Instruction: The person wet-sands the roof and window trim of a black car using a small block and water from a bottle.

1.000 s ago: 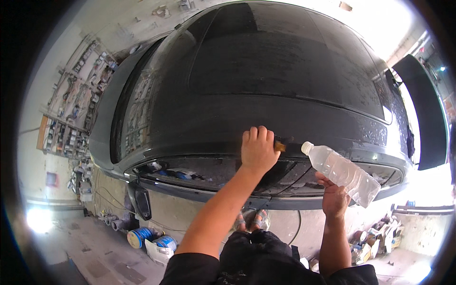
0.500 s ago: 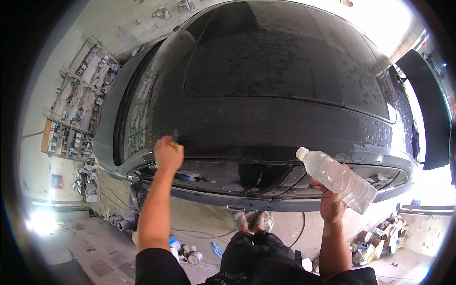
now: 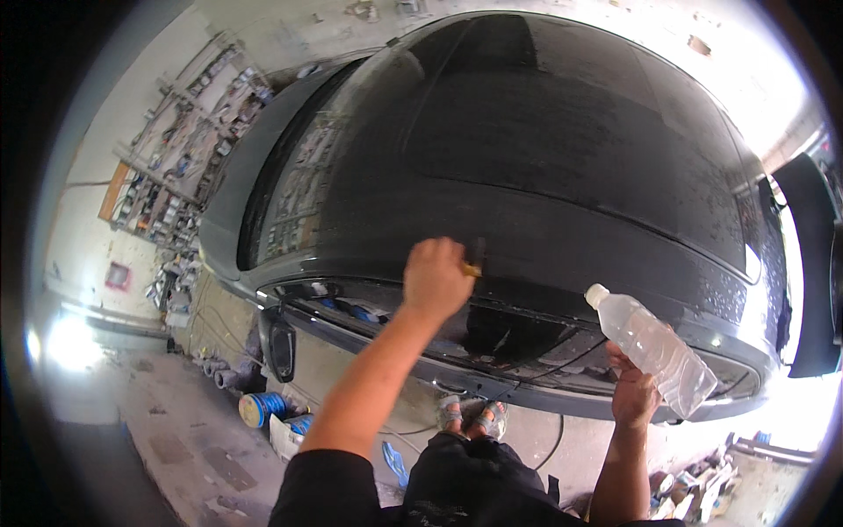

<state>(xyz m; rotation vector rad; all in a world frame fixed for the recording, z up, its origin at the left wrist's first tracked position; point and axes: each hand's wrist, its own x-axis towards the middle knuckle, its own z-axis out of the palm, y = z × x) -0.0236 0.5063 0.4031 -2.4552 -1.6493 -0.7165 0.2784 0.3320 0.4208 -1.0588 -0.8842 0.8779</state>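
The dark car's roof (image 3: 544,140) fills the upper middle, with wet patches and droplets on its dull surface. My left hand (image 3: 439,281) is closed over the roof's near edge, gripping a small tool (image 3: 474,269) with a yellow part and a thin dark part; the rest is hidden by the fingers. On the right, my right hand (image 3: 634,386) is wrapped round a clear plastic bottle (image 3: 654,347) with a white cap. The bottle tilts with its cap up toward the roof, beside the car's side windows, and clear liquid shows inside.
Shelves of cans and small goods (image 3: 189,132) line the left wall beyond the windshield. A door mirror (image 3: 279,347) juts out from the car. On the floor lie a spool of blue material (image 3: 263,408), hoses, and a scrap heap (image 3: 694,487) at lower right. An open dark panel (image 3: 808,263) stands far right.
My left hand has moved right along the roof edge with the small tool. The view has turned and shifted. My right hand still holds the bottle at a similar tilt.
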